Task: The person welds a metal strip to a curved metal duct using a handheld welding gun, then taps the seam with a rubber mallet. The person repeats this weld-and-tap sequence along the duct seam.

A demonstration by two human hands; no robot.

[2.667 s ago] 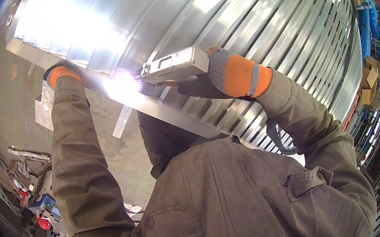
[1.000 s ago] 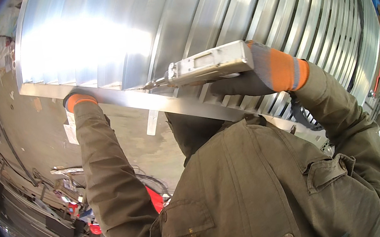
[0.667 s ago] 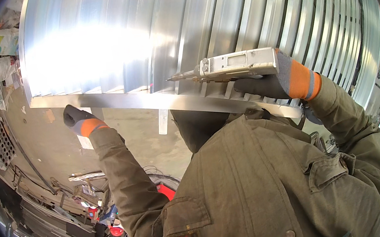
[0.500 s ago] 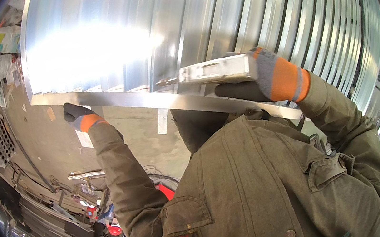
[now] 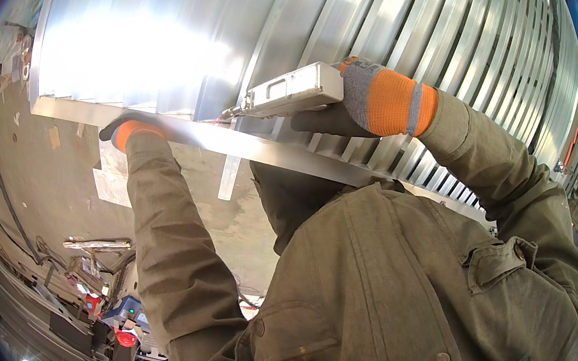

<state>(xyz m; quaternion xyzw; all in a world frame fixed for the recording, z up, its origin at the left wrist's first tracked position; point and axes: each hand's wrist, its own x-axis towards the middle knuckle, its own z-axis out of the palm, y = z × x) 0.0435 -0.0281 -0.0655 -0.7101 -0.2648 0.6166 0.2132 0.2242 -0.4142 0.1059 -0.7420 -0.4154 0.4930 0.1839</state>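
Tool [image 5: 297,90], pale and boxy, sits in the gloved right hand [image 5: 375,100], fingers closed around its rear end, presumably to keep its narrow nozzle [image 5: 234,111] trained on the line where slats [image 5: 283,28] meet the flat metal rail [image 5: 248,146]; from here I can't tell whether the tip touches. The left hand [image 5: 132,130] lies against that rail farther left, probably steadying things; how far its fingers curl, I can't make out.
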